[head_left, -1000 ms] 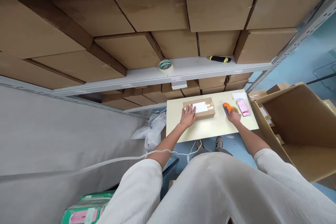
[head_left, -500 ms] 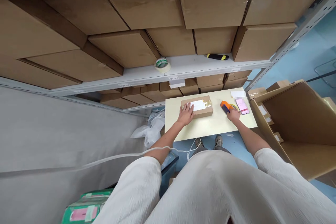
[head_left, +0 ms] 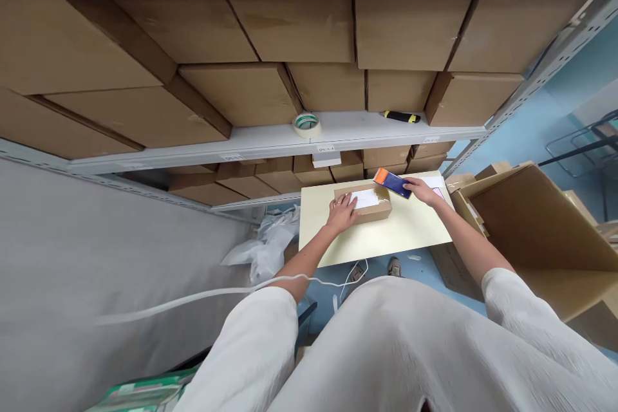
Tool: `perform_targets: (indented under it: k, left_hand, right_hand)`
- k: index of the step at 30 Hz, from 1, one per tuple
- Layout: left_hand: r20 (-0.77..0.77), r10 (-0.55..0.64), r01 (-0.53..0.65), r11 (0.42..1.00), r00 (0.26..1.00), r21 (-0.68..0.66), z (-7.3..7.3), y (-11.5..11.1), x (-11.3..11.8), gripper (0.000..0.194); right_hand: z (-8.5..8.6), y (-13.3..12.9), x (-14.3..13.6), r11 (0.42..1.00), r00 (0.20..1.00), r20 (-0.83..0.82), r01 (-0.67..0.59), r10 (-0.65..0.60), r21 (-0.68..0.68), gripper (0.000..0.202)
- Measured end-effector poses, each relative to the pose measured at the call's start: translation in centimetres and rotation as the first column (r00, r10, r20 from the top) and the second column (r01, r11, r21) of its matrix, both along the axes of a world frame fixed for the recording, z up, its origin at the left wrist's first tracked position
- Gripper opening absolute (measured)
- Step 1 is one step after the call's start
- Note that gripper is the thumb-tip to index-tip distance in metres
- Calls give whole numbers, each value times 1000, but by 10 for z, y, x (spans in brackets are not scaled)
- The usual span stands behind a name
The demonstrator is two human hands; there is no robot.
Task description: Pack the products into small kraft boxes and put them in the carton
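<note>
Fingers [head_left: 346, 201] Lay Slightly Apart on a Small Cardboard Carton [head_left: 374, 213] While Others Gripped a Tape Dispenser [head_left: 393, 183]

The left hand [head_left: 342, 214] rested palm down on the carton's left part, fingertips reaching the white label [head_left: 365, 198] on top. The right hand [head_left: 421, 190] had its fingers clamped on the dark-blue end of the tape dispenser, whose orange end pointed toward the carton's far right corner. Whether dispenser and carton touched could not be told. Shiny clear tape [head_left: 383, 195] showed at the carton's right end.

The carton sat on a pale yellow tabletop [head_left: 367, 246]. White paper [head_left: 434, 182] lay near the right wrist, and a flat pinkish item [head_left: 438, 193] was mostly hidden by the forearm.

Beyond the tabletop, a metal shelf [head_left: 345, 126] held a roll of masking tape [head_left: 307, 125] and, farther right, a black-and-yellow utility knife [head_left: 402, 116], both in front of stacked cardboard boxes [head_left: 324, 87]. A large open carton [head_left: 541, 225] stood right of the tabletop; crumpled plastic bags [head_left: 268, 246] lay to its left. A white cable [head_left: 207, 294] passed across the left forearm in the view.
</note>
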State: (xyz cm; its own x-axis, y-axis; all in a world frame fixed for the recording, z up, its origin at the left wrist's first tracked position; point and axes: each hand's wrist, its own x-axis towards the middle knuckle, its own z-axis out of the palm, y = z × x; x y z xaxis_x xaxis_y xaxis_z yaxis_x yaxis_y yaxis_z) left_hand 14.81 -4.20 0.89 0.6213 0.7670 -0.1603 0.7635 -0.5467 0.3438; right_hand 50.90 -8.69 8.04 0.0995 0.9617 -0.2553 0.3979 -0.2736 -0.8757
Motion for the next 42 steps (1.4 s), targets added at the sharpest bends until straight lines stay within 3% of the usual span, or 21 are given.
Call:
perform_targets:
  k: [3,7,11,19,22,29,32,34,37,40,42]
  left_hand:
    - [49,-9,9,1000,999,-1,-1,5,-7,64]
    - [136,0,1,1000,991,-5,-4,10,-19,63]
    - [202,17,-18,1000,979,2,-9,10,-26,63]
    - [223,18,-10,999,975,-37,-5,10,-26,63]
    - [237,29,-19,999,971,-47,0,9,-25,62]
    - [289,61,-34,994,955,-99,9,12,-28,51]
    - [386,185,-126,977,904,-173,15,15,-30,44]
    - [462,332,-249,940,822,-232,20,18,-29,39]
    - [539,568,-365,819,622,-441,30,20,-22,26]
    - [488,747,-278,637,451,-719,39,21,-9,22]
    - [425,817,-206,527,390,-824,44,21,-1,27]
  right_hand:
    - [19,23,-22,993,990,-119,-80,70,-87,41]
    - [22,42,-54,959,970,-202,-181,137,-218,39]
    - [16,50,-71,957,970,-14,-241,242,-163,27]
    - [19,50,-77,910,876,246,-388,414,-148,58]
    - [19,51,-81,916,847,351,-385,398,-110,53]
    - [19,50,-81,879,821,326,-471,468,-77,45]
    - [20,50,-77,873,809,349,-484,473,-61,47]
    - [21,49,-75,868,802,358,-494,479,-56,46]
    - [21,47,-75,869,806,347,-490,479,-62,45]
    - [21,46,-75,871,809,339,-485,480,-75,45]
    - [21,46,-76,867,804,341,-494,486,-70,44]
